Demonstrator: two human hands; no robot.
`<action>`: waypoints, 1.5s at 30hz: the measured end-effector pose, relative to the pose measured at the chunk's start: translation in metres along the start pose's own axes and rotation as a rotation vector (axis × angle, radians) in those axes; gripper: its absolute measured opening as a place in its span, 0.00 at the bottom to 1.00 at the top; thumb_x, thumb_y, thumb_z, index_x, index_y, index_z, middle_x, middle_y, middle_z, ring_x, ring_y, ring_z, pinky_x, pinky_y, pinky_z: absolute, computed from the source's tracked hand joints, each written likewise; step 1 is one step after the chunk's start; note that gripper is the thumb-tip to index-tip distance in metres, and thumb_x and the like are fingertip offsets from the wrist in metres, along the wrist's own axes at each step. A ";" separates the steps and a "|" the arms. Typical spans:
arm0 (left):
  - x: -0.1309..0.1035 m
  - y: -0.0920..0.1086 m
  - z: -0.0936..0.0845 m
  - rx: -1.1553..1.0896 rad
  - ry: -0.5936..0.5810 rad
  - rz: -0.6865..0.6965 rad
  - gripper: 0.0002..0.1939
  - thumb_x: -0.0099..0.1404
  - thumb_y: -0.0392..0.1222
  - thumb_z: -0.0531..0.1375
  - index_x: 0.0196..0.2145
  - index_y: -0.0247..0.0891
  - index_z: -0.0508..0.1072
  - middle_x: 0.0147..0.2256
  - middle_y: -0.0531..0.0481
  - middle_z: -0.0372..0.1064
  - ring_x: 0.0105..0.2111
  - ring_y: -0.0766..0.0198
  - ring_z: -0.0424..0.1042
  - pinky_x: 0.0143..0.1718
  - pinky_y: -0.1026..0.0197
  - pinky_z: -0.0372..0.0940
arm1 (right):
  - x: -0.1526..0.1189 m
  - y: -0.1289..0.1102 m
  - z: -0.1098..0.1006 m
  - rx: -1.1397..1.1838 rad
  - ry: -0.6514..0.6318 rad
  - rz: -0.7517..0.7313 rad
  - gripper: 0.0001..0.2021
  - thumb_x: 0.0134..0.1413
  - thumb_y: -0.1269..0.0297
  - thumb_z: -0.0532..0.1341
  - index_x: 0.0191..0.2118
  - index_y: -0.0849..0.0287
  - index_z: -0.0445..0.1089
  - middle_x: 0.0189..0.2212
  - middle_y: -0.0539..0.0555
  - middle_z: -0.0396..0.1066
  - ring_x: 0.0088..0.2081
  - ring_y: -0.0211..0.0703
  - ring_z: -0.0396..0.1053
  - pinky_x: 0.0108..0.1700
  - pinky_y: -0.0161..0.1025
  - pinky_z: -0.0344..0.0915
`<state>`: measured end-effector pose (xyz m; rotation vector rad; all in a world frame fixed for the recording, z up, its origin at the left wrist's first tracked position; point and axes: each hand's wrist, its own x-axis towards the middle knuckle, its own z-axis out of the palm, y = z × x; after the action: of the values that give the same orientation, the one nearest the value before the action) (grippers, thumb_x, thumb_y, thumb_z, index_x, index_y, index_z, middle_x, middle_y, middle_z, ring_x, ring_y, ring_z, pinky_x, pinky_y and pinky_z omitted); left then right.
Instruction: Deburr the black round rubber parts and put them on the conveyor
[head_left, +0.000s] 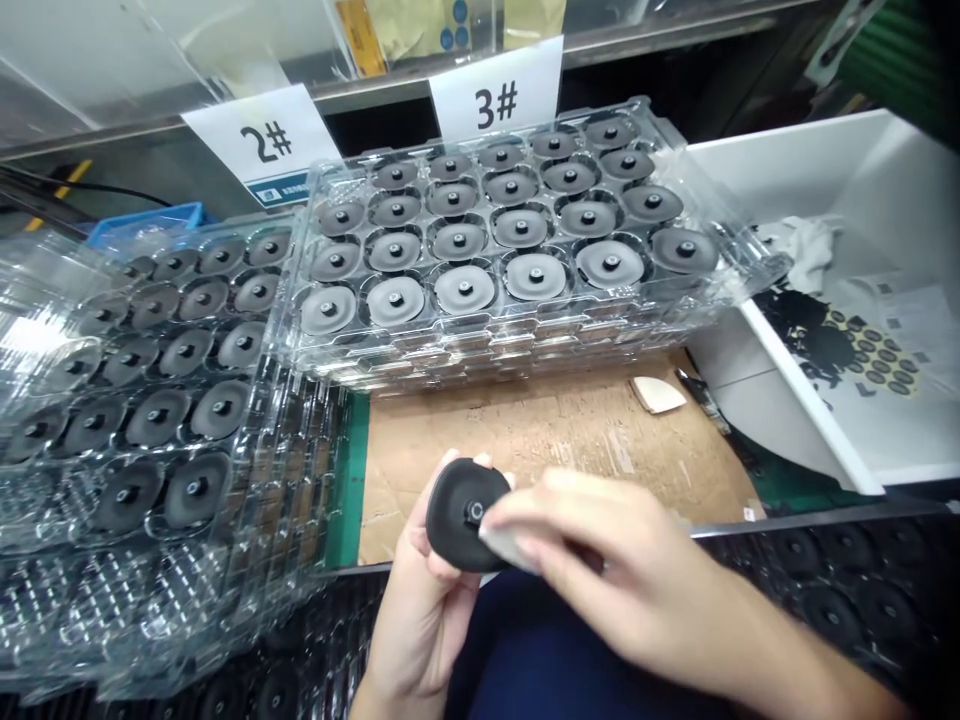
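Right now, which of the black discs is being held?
The disc in the left hand, with a white pad in the right hand at its face; other visible discs sit in trays.

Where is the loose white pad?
The white pad lies right of centre in the head view, on the cardboard, beyond the right hand, near the white bin.

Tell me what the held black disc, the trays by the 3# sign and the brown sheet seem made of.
Black disc: probably rubber or plastic, matte; its dark face shows little glare.
Trays: likely clear molded plastic, glossy, with see-through walls and bright reflections.
Brown sheet: apparently cardboard, dull, with a scuffed tan surface.
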<state>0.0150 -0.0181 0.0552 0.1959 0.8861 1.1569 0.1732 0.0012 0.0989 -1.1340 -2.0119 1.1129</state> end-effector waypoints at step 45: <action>0.004 -0.017 -0.009 -0.028 0.082 -0.026 0.26 0.46 0.44 0.68 0.46 0.48 0.72 0.43 0.51 0.73 0.40 0.65 0.72 0.40 0.70 0.66 | 0.023 0.015 0.013 -0.082 0.070 -0.041 0.13 0.55 0.75 0.54 0.42 0.55 0.71 0.32 0.50 0.72 0.34 0.37 0.67 0.38 0.35 0.63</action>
<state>0.0218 -0.0243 0.0374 0.1141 0.9414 1.1589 0.1579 0.0208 0.0814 -1.1513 -2.0326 0.9652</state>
